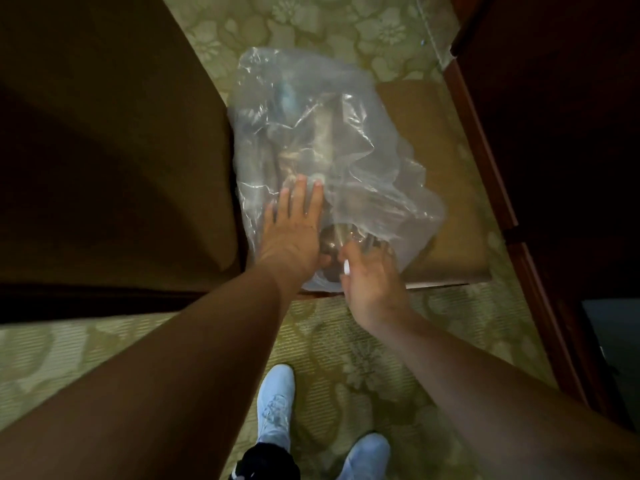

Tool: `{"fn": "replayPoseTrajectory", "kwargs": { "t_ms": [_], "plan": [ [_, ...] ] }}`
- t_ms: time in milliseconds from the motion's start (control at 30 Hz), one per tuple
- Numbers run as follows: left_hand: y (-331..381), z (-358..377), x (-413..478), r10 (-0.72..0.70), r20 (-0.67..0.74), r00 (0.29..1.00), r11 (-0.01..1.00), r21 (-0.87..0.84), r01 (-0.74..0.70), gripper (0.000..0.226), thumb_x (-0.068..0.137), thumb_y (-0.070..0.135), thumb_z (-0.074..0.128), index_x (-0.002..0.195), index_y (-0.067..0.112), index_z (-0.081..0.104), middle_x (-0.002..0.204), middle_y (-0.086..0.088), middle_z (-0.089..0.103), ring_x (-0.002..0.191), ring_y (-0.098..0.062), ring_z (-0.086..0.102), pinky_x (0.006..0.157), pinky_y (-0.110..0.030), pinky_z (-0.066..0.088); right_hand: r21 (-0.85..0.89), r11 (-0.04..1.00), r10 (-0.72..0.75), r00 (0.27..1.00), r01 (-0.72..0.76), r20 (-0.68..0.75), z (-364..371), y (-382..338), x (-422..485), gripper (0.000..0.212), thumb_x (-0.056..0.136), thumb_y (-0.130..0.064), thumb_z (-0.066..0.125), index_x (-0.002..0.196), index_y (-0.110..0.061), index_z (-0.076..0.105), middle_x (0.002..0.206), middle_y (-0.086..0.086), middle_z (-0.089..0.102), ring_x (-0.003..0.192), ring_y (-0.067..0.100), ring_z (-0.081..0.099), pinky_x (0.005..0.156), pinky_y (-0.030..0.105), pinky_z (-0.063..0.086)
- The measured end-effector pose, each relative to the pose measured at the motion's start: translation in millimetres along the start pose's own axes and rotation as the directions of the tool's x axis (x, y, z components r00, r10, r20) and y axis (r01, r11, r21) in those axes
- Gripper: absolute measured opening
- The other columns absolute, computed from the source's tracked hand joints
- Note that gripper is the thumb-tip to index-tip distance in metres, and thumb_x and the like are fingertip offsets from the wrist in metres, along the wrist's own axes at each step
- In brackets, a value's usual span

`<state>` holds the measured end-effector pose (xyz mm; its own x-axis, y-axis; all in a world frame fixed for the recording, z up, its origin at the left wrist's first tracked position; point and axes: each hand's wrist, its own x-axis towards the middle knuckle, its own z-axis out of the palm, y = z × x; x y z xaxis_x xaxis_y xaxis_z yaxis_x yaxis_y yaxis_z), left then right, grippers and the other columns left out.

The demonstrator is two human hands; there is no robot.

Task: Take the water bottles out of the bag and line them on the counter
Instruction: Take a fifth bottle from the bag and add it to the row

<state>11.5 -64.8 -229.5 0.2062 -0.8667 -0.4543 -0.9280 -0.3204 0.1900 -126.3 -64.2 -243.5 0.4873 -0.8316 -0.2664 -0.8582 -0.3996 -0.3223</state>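
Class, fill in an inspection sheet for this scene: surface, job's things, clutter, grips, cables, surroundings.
Surface: brown stool on flowered carpet.
Job's things: clear plastic bag on the stool; dim bottle shapes inside, count unclear.
Clutter: nothing seen.
Grips: left hand flat on the bag; right hand at its near edge, fingers partly hidden.
Cables: nothing seen.
Surroundings: brown seat left, dark wooden furniture right; no counter in view.

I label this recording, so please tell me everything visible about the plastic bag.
The plastic bag is clear, thin and crumpled, with glossy creases. It lies on a tan flat surface. Dim shapes show inside, too blurred to name. The left hand rests flat on it; the right hand touches its near edge.
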Motion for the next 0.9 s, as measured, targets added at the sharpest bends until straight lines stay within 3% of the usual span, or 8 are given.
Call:
{"fn": "replayPoseTrajectory", "kwargs": {
  "t_ms": [100, 200, 267, 367, 467, 600, 767, 900],
  "plan": [
    [8, -6, -28, 0.002, -0.007, 1.0, 1.0, -0.03, -0.002, 0.106, 0.085, 0.044, 0.063, 0.149, 0.021, -0.019, 0.158, -0.004, -0.021, 0.147, -0.028, -0.011, 0.12, -0.044, 0.002, -0.027, 0.999, -0.028, 0.999, 0.027, -0.04, -20, -4, -20, 0.025, 0.095, -0.013, 0.047, 0.119, -0.019, 0.046, 0.12, 0.016, 0.05, 0.116, 0.032, 0.047, 0.094, 0.04, 0.047],
    [18, -1, -60, 0.048, 0.061, 0.997, 0.997, 0.06, -0.052, 0.097, 0.09, 0.031, 0.059, 0.149, 0.025, -0.017, 0.159, 0.002, -0.02, 0.148, -0.026, -0.007, 0.12, -0.044, 0.008, 0.002, 0.993, -0.116, 0.991, 0.116, -0.073, -49, -4, -38, 0.022, 0.094, -0.014, 0.046, 0.116, -0.019, 0.048, 0.114, 0.015, 0.052, 0.107, 0.033, 0.051, 0.087, 0.042, 0.047],
    [25, 6, -74, 0.039, 0.04, 0.998, 0.999, 0.024, -0.04, 0.096, 0.09, 0.024, 0.059, 0.149, 0.025, -0.016, 0.16, 0.003, -0.016, 0.148, -0.024, -0.001, 0.12, -0.042, 0.012, 0.006, 0.985, -0.171, 0.985, 0.172, -0.033, -70, -4, -45, 0.022, 0.094, -0.017, 0.044, 0.115, -0.02, 0.047, 0.109, 0.015, 0.054, 0.103, 0.032, 0.051, 0.082, 0.039, 0.043],
    [35, 10, -84, -0.008, -0.047, 0.999, 0.983, -0.185, -0.001, 0.091, 0.086, 0.02, 0.064, 0.15, 0.027, 0.0, 0.159, 0.0, 0.011, 0.141, -0.027, 0.028, 0.112, -0.042, 0.032, -0.01, 0.97, -0.244, 0.97, 0.244, -0.011, -97, -5, -55, 0.022, 0.095, -0.024, 0.042, 0.115, -0.023, 0.05, 0.105, 0.012, 0.055, 0.104, 0.031, 0.05, 0.082, 0.036, 0.04],
    [41, 8, -91, -0.051, -0.151, 0.987, 0.865, -0.501, -0.032, 0.073, 0.081, 0.016, 0.07, 0.141, 0.023, 0.028, 0.134, -0.007, 0.051, 0.116, -0.028, 0.054, 0.095, -0.044, 0.046, 0.06, 0.96, -0.274, 0.962, 0.274, -0.014, -112, -9, -66, 0.021, 0.095, -0.022, 0.046, 0.114, -0.024, 0.055, 0.099, 0.004, 0.046, 0.11, 0.028, 0.045, 0.088, 0.035, 0.037],
    [37, -14, -104, -0.116, -0.215, 0.97, 0.68, -0.729, -0.08, 0.063, 0.074, 0.014, 0.076, 0.127, 0.021, 0.043, 0.114, -0.002, 0.061, 0.102, -0.023, 0.06, 0.087, -0.037, 0.049, 0.123, 0.957, -0.257, 0.964, 0.265, -0.075, -137, -17, -69, 0.02, 0.092, -0.019, 0.051, 0.111, -0.023, 0.059, 0.099, 0.002, 0.051, 0.109, 0.026, 0.045, 0.086, 0.03, 0.031],
    [33, -56, -132, 0.056, -0.3, 0.952, 0.675, -0.691, -0.258, 0.069, 0.069, 0.012, 0.079, 0.127, 0.028, 0.045, 0.119, 0.005, 0.059, 0.11, -0.017, 0.057, 0.094, -0.036, 0.047, 0.125, 0.934, -0.317, 0.938, 0.335, -0.143, -174, -40, -100, 0.034, 0.087, -0.028, 0.043, 0.117, -0.022, 0.059, 0.097, 0.002, 0.053, 0.096, 0.019, 0.045, 0.079, 0.026, 0.028],
    [38, -102, -155, -0.003, -0.313, 0.95, 0.6, -0.76, -0.249, 0.072, 0.062, 0.015, 0.086, 0.126, 0.021, 0.052, 0.118, 0.001, 0.064, 0.107, -0.017, 0.06, 0.094, -0.034, 0.049, 0.277, 0.936, -0.151, 0.959, 0.216, -0.239, -217, -62, -120, 0.047, 0.092, -0.015, 0.05, 0.138, -0.027, 0.045, 0.102, -0.007, 0.057, 0.086, 0.014, 0.052, 0.08, 0.03, 0.043]
  ]
}}
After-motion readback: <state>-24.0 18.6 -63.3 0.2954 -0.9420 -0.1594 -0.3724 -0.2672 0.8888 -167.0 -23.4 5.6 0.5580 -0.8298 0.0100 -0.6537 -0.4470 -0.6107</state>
